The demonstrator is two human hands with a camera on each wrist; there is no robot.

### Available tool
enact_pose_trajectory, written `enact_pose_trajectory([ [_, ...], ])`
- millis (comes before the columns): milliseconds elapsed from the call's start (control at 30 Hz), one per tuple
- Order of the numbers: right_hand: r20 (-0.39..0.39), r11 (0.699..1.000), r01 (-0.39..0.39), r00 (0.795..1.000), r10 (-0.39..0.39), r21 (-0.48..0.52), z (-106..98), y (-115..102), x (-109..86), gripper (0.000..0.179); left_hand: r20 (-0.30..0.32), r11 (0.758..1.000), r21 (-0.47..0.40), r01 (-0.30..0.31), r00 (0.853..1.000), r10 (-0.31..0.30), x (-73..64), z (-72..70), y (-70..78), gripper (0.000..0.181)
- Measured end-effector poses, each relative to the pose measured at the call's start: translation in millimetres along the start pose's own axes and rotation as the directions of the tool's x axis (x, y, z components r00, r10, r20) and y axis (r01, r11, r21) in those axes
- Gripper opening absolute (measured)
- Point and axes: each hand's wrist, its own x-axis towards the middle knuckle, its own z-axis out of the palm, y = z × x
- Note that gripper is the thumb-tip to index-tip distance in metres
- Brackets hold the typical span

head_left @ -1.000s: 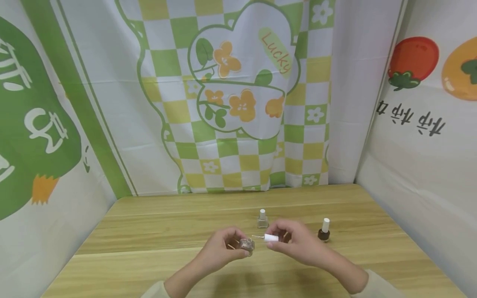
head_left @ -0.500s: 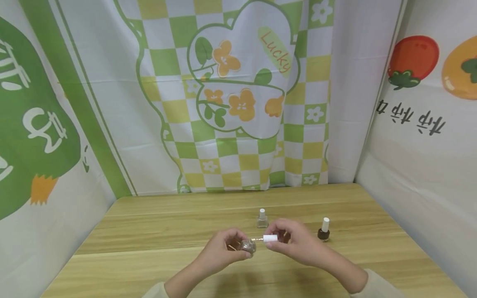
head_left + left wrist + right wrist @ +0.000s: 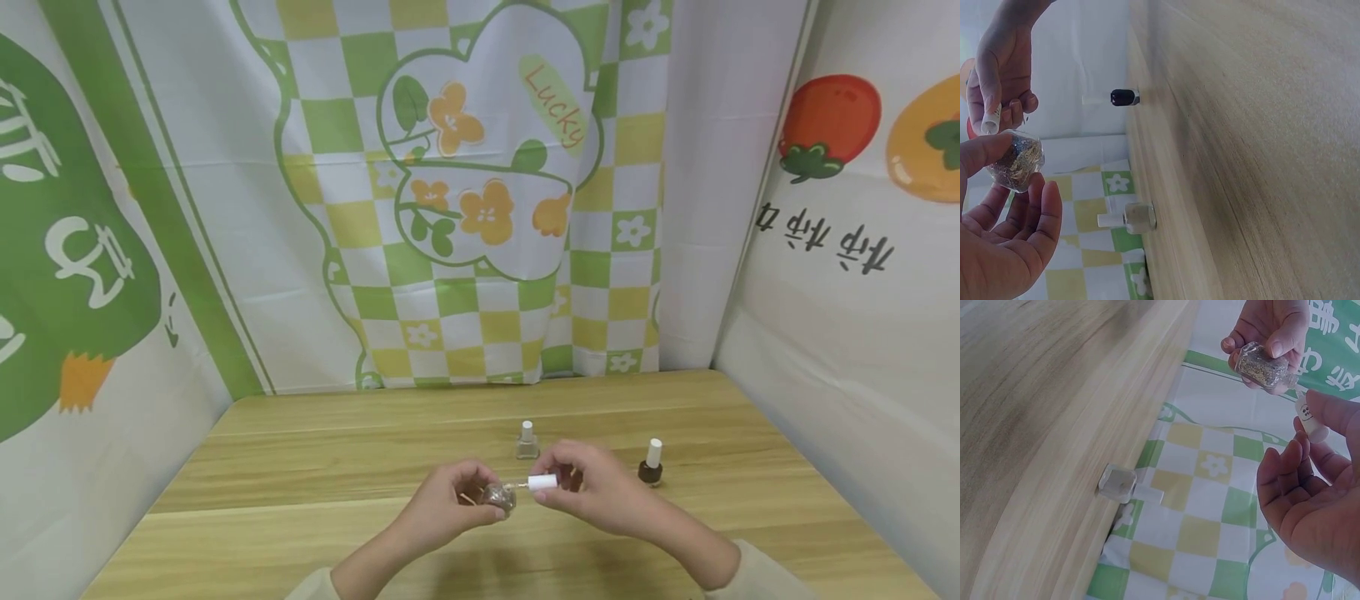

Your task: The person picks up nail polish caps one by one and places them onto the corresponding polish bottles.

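My left hand point(image 3: 450, 504) pinches a glittery nail polish bottle point(image 3: 499, 497) between thumb and fingers, tilted above the table. Its clear glass shows gold and silver flakes in the right wrist view, with the neck toward the right hand. My right hand point(image 3: 596, 487) pinches the white brush cap point(image 3: 543, 482) of the polish, held nearly level. From the cap a thin brush point(image 3: 516, 485) runs to the bottle's mouth; its tip is at or inside the neck, which I cannot tell exactly. In the left wrist view the glitter bottle point(image 3: 1017, 161) hides part of the cap.
A clear nail polish bottle point(image 3: 527, 443) with a white cap stands upright behind the hands. A dark nail polish bottle point(image 3: 651, 472), also white-capped, stands just beyond the right hand. The wooden table point(image 3: 315, 450) ends at printed cloth point(image 3: 480, 325) hanging behind it.
The brush, earlier outside the bottle by its mouth, has shifted slightly left and down to the neck. The glitter bottle has turned a little. Both hands otherwise stay in place.
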Motion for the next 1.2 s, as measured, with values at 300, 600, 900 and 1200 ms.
enact_pose_trajectory([
  [300, 0.007, 1.000, -0.015, 1.000, 0.015, 0.019, 1, -6, 0.8, 0.013, 0.011, 1.000, 0.007, -0.002, 1.000, 0.002, -0.8, 1.6, 0.0, 0.022],
  [600, 0.001, 0.999, -0.031, 1.000, 0.031, 0.042, 6, -6, 2.0, 0.015, 0.013, 1.000, -0.012, -0.011, 1.000, 0.012, -1.1, 4.5, -1.4, 0.021],
  [900, -0.035, 0.993, -0.003, 0.999, 0.008, 0.120, 14, -3, 4.1, 0.013, 0.024, 1.000, -0.005, 0.006, 1.000, -0.006, -1.9, 7.7, -0.1, 0.021],
  [1200, -0.072, 0.981, -0.008, 0.997, 0.023, 0.195, 22, 0, 6.2, 0.015, 0.031, 1.000, -0.028, 0.008, 0.999, -0.007, -1.9, 9.7, 0.7, 0.020],
])
